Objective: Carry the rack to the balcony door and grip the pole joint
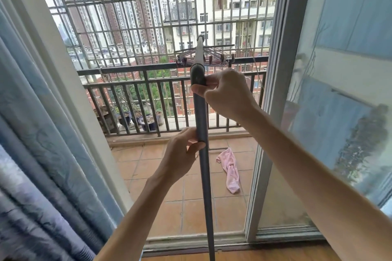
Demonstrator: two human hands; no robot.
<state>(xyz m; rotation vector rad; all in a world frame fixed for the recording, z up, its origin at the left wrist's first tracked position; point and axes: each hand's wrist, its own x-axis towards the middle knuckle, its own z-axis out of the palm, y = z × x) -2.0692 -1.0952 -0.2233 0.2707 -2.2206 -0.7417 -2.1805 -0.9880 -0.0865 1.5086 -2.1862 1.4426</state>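
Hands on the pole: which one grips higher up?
The right hand, pinching the pole at its dark collar; the left hand holds the plain shaft below.

Two bare forearms are seen, entering from the lower edge and lower right of the frame. No sleeves, cuffs or gloves are worn on the visible parts. The left hand (pixel 180 150) and right hand (pixel 228 93) are bare; nails are kept short and unpainted. Slim wrists, tendons faintly marked.

Tiled balcony floor (pixel 191 214), barred railing (pixel 135 82), blue curtain (pixel 42 154), daylight
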